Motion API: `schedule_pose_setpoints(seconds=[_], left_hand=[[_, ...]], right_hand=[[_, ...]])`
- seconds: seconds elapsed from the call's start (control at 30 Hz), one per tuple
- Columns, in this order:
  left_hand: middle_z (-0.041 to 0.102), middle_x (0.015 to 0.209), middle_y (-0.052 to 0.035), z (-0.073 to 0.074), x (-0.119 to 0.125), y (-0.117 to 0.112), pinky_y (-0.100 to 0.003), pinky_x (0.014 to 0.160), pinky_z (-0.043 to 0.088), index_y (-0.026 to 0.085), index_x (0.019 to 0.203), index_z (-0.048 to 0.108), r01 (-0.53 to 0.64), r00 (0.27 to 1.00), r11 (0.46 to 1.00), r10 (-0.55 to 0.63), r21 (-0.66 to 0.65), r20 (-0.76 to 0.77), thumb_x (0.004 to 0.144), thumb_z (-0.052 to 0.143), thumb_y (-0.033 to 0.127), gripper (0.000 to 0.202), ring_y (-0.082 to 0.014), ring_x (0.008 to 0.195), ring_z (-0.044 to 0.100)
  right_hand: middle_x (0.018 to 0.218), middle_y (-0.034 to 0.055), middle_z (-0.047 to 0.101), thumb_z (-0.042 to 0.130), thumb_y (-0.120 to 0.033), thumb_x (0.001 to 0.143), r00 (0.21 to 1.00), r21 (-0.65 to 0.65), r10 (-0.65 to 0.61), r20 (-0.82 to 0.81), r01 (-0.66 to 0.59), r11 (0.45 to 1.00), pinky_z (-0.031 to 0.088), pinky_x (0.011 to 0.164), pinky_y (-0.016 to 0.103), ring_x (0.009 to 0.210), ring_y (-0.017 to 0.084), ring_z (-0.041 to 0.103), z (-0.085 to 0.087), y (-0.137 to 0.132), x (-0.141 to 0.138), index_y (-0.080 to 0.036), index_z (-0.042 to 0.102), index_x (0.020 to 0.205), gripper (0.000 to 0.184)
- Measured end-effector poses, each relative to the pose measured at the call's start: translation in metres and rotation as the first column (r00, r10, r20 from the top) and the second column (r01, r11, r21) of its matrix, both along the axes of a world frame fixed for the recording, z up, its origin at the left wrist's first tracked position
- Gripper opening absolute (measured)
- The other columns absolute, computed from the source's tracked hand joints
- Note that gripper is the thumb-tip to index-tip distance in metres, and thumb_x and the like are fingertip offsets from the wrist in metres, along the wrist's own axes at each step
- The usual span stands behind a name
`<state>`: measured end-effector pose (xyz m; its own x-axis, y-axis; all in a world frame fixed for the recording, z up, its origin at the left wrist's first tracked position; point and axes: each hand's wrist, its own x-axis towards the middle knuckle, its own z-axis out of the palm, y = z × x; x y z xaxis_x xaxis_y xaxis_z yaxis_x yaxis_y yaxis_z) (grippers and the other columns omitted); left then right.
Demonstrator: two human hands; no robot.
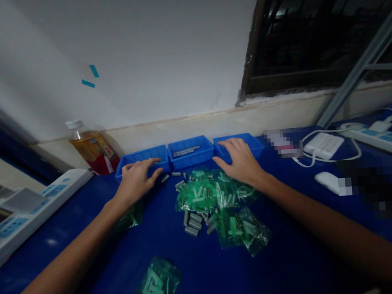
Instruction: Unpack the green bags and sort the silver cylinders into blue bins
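Looks partway: metal pieces (187, 151) sit in the middle bin (193, 159), but filled bags (201, 192) and loose pieces (191, 231) are left on the bench (206, 277), left hand (138, 178) half-curled at the left bin (141, 155), hold unclear, right hand (240, 159) spread over the right bin (256, 147), nothing visibly held.

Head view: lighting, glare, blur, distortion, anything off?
Head view: dim overall, window mostly near black; glints on the green bags, soft shine on the blue table at left; metal parts slightly soft; wide-angle stretch toward the edges; blocky pixelation at right hides detail.
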<state>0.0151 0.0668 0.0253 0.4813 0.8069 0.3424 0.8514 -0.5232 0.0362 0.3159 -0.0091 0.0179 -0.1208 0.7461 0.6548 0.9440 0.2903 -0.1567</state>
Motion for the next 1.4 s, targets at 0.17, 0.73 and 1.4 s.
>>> schedule_pose_setpoints(seconds=[0.17, 0.73, 1.4], left_hand=[[0.064, 0.116, -0.0109, 0.0, 0.004, 0.011, -0.056, 0.097, 0.028, 0.022, 0.12, 0.054, 0.003, 1.0, 1.0, -0.003, 0.023, -0.012, 0.089, 0.045, 0.041, 0.038, -0.0303, 0.109, 0.056], [0.051, 0.133, -0.0149, 0.004, 0.032, -0.002, -0.038, 0.101, 0.041, 0.01, 0.126, 0.052, 0.264, 0.964, 0.964, -0.264, -0.014, 0.021, 0.09, 0.046, 0.034, 0.043, -0.026, 0.12, 0.051], [0.062, 0.09, -0.0093, -0.009, 0.004, -0.055, -0.037, 0.077, 0.045, 0.016, 0.091, 0.058, 0.109, 0.993, 0.991, -0.106, -0.081, 0.042, 0.087, 0.045, 0.031, 0.021, -0.0249, 0.087, 0.057]], right_hand=[[0.116, 0.0153, 0.056, 0.052, -0.052, 0.083, 0.986, -0.156, 0.071, 0.152, -0.047, 0.987, 0.043, 0.089, 0.045, 0.105, 0.03, 0.053, 0.004, 0.048, 0.015, -0.016, 0.05, 0.125, 0.056], [0.118, 0.0149, 0.059, 0.054, -0.042, 0.084, 0.976, -0.101, 0.187, 0.115, -0.176, 0.979, 0.047, 0.093, 0.04, 0.108, 0.026, 0.056, -0.007, 0.017, 0.015, -0.009, 0.058, 0.116, 0.045], [0.091, 0.0079, 0.064, 0.052, -0.026, 0.086, 0.909, -0.011, 0.417, -0.028, -0.417, 0.909, 0.046, 0.081, 0.04, 0.093, 0.022, 0.055, 0.006, -0.053, -0.05, -0.017, 0.061, 0.098, 0.017]])
